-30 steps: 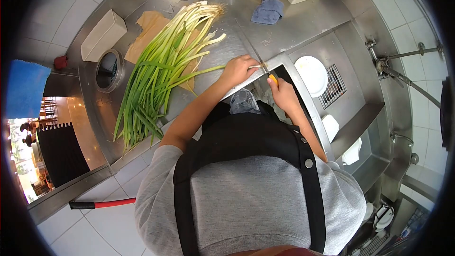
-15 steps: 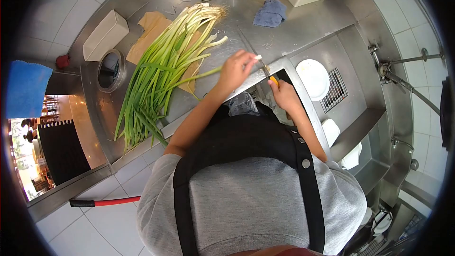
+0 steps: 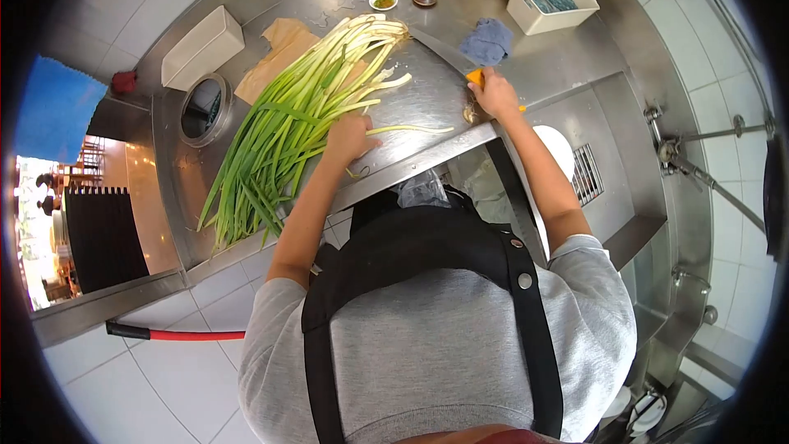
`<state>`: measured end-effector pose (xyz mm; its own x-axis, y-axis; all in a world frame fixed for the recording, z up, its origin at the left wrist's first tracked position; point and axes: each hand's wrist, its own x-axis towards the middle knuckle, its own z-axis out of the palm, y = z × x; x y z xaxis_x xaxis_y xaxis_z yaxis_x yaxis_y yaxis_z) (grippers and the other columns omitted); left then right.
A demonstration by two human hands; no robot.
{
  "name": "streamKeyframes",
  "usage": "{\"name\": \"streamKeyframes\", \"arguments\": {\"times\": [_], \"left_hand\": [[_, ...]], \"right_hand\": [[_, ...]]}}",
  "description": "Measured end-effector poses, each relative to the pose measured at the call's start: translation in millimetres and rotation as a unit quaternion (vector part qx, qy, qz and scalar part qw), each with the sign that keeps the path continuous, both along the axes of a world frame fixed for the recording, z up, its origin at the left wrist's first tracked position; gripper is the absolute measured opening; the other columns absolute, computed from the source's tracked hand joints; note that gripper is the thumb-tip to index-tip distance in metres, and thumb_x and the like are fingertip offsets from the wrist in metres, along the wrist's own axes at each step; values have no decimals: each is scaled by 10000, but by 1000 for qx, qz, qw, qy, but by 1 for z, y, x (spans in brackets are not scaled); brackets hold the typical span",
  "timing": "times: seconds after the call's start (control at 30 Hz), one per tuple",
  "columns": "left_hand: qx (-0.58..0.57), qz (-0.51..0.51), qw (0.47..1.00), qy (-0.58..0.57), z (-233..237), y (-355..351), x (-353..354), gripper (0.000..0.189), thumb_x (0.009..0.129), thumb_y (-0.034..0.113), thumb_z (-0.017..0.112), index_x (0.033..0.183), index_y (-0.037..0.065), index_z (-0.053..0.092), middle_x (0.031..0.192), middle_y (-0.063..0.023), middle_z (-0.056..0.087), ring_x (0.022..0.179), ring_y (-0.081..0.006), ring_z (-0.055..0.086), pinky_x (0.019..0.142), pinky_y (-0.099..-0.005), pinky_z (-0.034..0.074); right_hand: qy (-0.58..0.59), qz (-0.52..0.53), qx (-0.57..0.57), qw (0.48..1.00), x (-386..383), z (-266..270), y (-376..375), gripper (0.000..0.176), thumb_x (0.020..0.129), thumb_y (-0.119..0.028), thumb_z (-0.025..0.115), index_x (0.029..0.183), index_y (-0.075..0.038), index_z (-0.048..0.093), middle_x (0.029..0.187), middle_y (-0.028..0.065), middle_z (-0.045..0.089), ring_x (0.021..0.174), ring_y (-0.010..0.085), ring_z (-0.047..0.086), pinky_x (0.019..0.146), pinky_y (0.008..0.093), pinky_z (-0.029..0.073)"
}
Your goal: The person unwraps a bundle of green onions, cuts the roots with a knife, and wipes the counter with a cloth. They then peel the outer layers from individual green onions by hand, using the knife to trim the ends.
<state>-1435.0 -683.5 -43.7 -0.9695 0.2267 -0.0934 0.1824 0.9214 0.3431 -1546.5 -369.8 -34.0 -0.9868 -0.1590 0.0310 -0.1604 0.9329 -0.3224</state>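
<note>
I see the left hand (image 3: 349, 136) at the near right edge of the spring onion pile (image 3: 288, 127), fingers curled onto a single stalk (image 3: 408, 128). Farther right of the pile, the right hand (image 3: 496, 93) grips the orange-handled knife (image 3: 440, 48) beside a blue cloth (image 3: 487, 39).

Stainless steel counter (image 3: 427, 107), sunken sink (image 3: 612, 168), wall tap (image 3: 686, 156), white tiled walls (image 3: 707, 49), white tiled floor (image 3: 164, 386), daylight at left

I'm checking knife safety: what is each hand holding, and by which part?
The right hand grips the knife by its orange handle. The left hand rests on the green onions mid-stalk; whether it grips them cannot be told.
</note>
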Motion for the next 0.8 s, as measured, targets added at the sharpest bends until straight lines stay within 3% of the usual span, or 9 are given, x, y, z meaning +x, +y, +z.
{"name": "streamKeyframes", "arguments": {"times": [0.1, 0.33, 0.4, 0.53, 0.6, 0.63, 0.7, 0.77, 0.8], "left_hand": [[-19, 11, 989, 144, -14, 0, 8, 224, 733, 259, 701, 758, 58, 605, 750, -127, 615, 745, -310, 603, 660, -399, 468], [208, 95, 965, 132, 49, -6, 14, 196, 763, 210, 688, 796, 37, 602, 834, -140, 636, 759, -318, 598, 664, -390, 466], [257, 49, 932, 249, 68, -11, 9, 203, 769, 172, 692, 907, 38, 629, 833, -126, 630, 721, -262, 598, 651, -330, 464], [291, 144, 915, 240, 121, -15, 7, 232, 779, 129, 696, 974, 22, 632, 810, -76, 624, 708, -151, 578, 651, -263, 446], [400, 180, 868, 232, 131, -20, 0, 206, 782, 116, 706, 936, 5, 627, 803, -55, 634, 718, -104, 569, 671, -243, 460], [451, 149, 840, 264, 127, -23, -7, 178, 806, 106, 686, 929, 4, 608, 799, -38, 626, 679, -70, 564, 599, -225, 472], [516, 164, 811, 222, 146, -15, -6, 172, 812, 102, 679, 930, 12, 593, 785, -38, 619, 649, -62, 561, 551, -210, 467], [592, 164, 771, 165, 158, -1, -10, 156, 831, 96, 653, 933, 37, 550, 727, -26, 591, 585, -39, 549, 448, -175, 446], [593, 161, 771, 165, 158, 7, -15, 156, 831, 96, 653, 933, 37, 550, 727, -26, 591, 585, -39, 549, 448, -175, 446]], "right_hand": [[1, 3, 12, 1000, -12, -7, -8, 483, 803, -379, 618, 1124, -37, 502, 1082, 232, 569, 1037, 369, 541, 812, 456, 469], [233, -87, 11, 968, -79, -13, -5, 669, 712, -469, 678, 1267, -168, 459, 1375, 226, 311, 1215, 441, 335, 949, 501, 365], [144, -40, 43, 988, -111, -53, 15, 649, 669, -420, 727, 1234, -209, 488, 1290, 233, 420, 1183, 392, 397, 975, 474, 348], [61, -22, -45, 997, -149, -46, 27, 555, 654, -272, 749, 1144, -134, 528, 1163, 187, 539, 1001, 330, 559, 838, 436, 462], [51, -110, -388, 914, -142, -18, 19, 492, 670, -142, 699, 1115, -77, 500, 1127, 143, 525, 980, 304, 555, 755, 403, 492], [56, -100, -390, 914, -126, 7, 12, 492, 670, -142, 699, 1115, -77, 500, 1127, 143, 525, 980, 304, 555, 755, 403, 492], [-60, 36, -766, 639, -66, 67, -20, 552, 687, -77, 654, 1197, -39, 449, 1126, 113, 522, 1000, 254, 543, 738, 384, 498], [-154, 149, -819, 532, -37, 76, -39, 577, 716, -75, 607, 1254, -9, 406, 1165, 137, 534, 1023, 271, 554, 807, 387, 502], [-166, 112, -841, 502, -17, 79, -58, 630, 704, -87, 600, 1286, 9, 379, 1213, 146, 513, 1123, 277, 501, 951, 403, 430]]}}
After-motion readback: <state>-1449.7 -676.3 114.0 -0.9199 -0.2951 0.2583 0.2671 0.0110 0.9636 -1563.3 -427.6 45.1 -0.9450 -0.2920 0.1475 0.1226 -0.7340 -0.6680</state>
